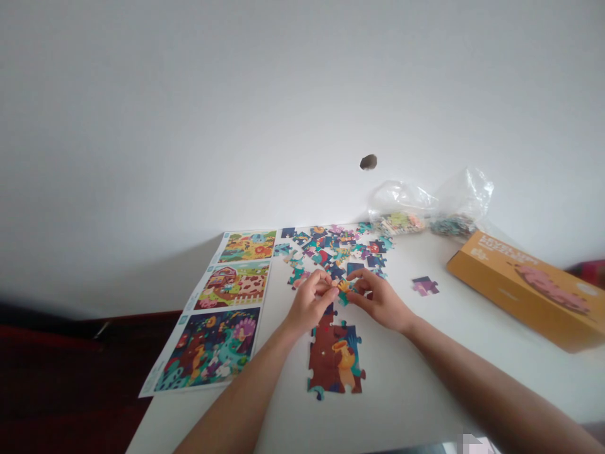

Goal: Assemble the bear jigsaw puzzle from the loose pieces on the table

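Left hand (309, 304) and right hand (380, 301), fingertips of both closed on small orange-and-teal jigsaw pieces (343, 287) just above the assembled section (336, 360) on the white table (425, 359); a good fit likely needs tab and socket aligned flat before pressing.

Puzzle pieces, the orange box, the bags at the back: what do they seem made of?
Puzzle pieces: probably printed card, flat with die-cut tabs, low sheen. Orange box: likely cardboard, matte, crisp folded edges. Bags: thin clear plastic, glossy and crinkled, contents showing through.
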### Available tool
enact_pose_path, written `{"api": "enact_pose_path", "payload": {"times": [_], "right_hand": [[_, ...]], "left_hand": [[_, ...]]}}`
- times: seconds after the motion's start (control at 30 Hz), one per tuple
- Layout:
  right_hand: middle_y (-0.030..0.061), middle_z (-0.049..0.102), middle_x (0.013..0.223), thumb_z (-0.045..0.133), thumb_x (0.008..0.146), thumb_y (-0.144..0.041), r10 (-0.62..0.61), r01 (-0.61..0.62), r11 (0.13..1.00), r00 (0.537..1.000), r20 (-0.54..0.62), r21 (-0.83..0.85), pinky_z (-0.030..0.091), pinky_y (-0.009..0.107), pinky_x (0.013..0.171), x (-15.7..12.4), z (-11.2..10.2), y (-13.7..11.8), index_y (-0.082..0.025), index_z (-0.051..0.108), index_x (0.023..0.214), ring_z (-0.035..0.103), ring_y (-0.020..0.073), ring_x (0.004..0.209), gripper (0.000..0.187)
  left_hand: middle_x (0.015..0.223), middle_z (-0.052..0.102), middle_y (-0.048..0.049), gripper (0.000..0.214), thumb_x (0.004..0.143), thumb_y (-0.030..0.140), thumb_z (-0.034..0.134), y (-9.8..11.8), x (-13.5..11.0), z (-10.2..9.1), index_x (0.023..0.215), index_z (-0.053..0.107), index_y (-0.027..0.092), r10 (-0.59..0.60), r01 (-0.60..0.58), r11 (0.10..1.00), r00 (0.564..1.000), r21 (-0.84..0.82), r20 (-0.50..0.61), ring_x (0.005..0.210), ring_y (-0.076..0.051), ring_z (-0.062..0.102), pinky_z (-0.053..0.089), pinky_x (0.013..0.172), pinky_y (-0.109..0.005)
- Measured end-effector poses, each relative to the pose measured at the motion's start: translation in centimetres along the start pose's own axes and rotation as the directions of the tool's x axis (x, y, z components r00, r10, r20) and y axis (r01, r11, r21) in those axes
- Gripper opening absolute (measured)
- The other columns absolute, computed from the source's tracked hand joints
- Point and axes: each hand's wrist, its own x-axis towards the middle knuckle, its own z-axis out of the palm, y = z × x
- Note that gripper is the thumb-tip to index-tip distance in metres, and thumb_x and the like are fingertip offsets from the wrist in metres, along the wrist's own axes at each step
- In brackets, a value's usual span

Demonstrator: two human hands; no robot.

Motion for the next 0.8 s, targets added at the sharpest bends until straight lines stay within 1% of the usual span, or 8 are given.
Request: {"api": "enact_pose_path", "payload": {"times": [0.07, 0.13, 0.23, 0.33, 0.47, 0.63, 0.7, 0.8], "right_hand": [[-0.0034, 0.056, 0.068, 0.054, 0.094, -0.039, 0.032, -0.029, 0.998, 0.998, -0.047, 0.056, 0.042, 0.025, 0.06, 0.1, 0.1, 0.1, -0.02, 0.053, 0.11, 0.054, 0.0139, 0.062, 0.026], [-0.0003, 0.06, 0.072, 0.049, 0.096, -0.037, 0.011, -0.011, 1.0, 0.998, -0.067, -0.001, 0.044, 0.027, 0.063, 0.1, -0.1, 0.0, -0.019, 0.059, 0.107, 0.057, 0.0149, 0.066, 0.023], [0.005, 0.069, 0.09, 0.045, 0.097, -0.029, -0.104, 0.104, 0.979, 0.995, 0.013, -0.177, 0.047, 0.029, 0.075, 0.0, -0.4, -0.4, -0.021, 0.067, 0.105, 0.063, 0.0175, 0.083, 0.025], [0.0059, 0.07, 0.095, 0.047, 0.096, -0.023, -0.146, 0.172, 0.948, 0.983, 0.114, -0.268, 0.046, 0.029, 0.081, -0.2, -0.3, -0.5, -0.021, 0.07, 0.104, 0.064, 0.0182, 0.089, 0.024], [0.0043, 0.071, 0.091, 0.051, 0.093, -0.022, -0.097, 0.139, 0.935, 0.985, 0.141, -0.327, 0.046, 0.026, 0.076, -0.2, 0.2, -0.3, -0.02, 0.07, 0.098, 0.064, 0.0164, 0.082, 0.019], [0.0011, 0.068, 0.078, 0.054, 0.09, -0.023, -0.037, 0.073, 0.929, 0.994, 0.106, -0.363, 0.041, 0.024, 0.063, -0.3, 0.2, -0.4, -0.02, 0.068, 0.09, 0.058, 0.0131, 0.067, 0.015], [0.0006, 0.067, 0.076, 0.054, 0.091, -0.024, -0.033, 0.057, 0.939, 0.996, 0.078, -0.34, 0.04, 0.023, 0.062, -0.3, 0.3, -0.5, -0.02, 0.069, 0.091, 0.056, 0.0126, 0.065, 0.015], [0.0011, 0.067, 0.076, 0.055, 0.091, -0.027, -0.02, 0.026, 0.964, 0.999, 0.027, -0.265, 0.042, 0.024, 0.063, -0.3, 0.6, -0.5, -0.02, 0.07, 0.1, 0.057, 0.013, 0.064, 0.019]], "left_hand": [[0.074, 0.064, 0.0002, 0.023, 0.087, 0.04, 0.061, 0.2, 0.1, -0.4, 0.084, 0.053, 0.019, 0.036, -0.036, 0.999, 0.999, 0.01, -0.009, 0.069, -0.015, 0.062, 0.044, 0.065, -0.024], [0.075, 0.064, -0.0014, 0.026, 0.091, 0.041, 0.056, 0.3, 0.1, -0.8, 0.078, 0.056, 0.018, 0.088, -0.086, 0.994, 0.996, 0.069, -0.029, 0.071, -0.015, 0.06, 0.045, 0.067, -0.024], [0.08, 0.068, -0.0035, 0.029, 0.095, 0.038, 0.048, 0.2, 0.1, -1.1, 0.079, 0.06, 0.017, 0.124, -0.116, 0.986, 0.991, 0.123, -0.058, 0.075, -0.016, 0.062, 0.047, 0.071, -0.026], [0.076, 0.07, -0.0022, 0.029, 0.096, 0.035, 0.047, -0.2, 0.1, -0.8, 0.079, 0.062, 0.019, 0.133, -0.125, 0.962, 0.991, 0.244, -0.014, 0.07, -0.015, 0.063, 0.048, 0.071, -0.027], [0.074, 0.071, -0.0006, 0.024, 0.096, 0.031, 0.048, -0.7, 0.0, -0.5, 0.082, 0.065, 0.02, 0.147, -0.167, 0.894, 0.986, 0.415, 0.08, 0.067, -0.015, 0.064, 0.047, 0.073, -0.028], [0.07, 0.071, 0.0018, 0.023, 0.095, 0.026, 0.048, -0.6, 0.0, -0.7, 0.082, 0.066, 0.021, 0.177, -0.198, 0.835, 0.98, 0.513, 0.091, 0.066, -0.015, 0.064, 0.045, 0.083, -0.03], [0.07, 0.071, 0.0019, 0.023, 0.095, 0.026, 0.048, -0.5, -0.1, -0.8, 0.082, 0.066, 0.021, 0.18, -0.206, 0.817, 0.978, 0.538, 0.102, 0.064, -0.014, 0.063, 0.044, 0.08, -0.029], [0.067, 0.069, 0.0017, 0.024, 0.096, 0.027, 0.047, -0.4, -0.1, -0.9, 0.082, 0.067, 0.021, 0.188, -0.214, 0.782, 0.977, 0.585, 0.106, 0.061, -0.014, 0.062, 0.043, 0.075, -0.028]]}}
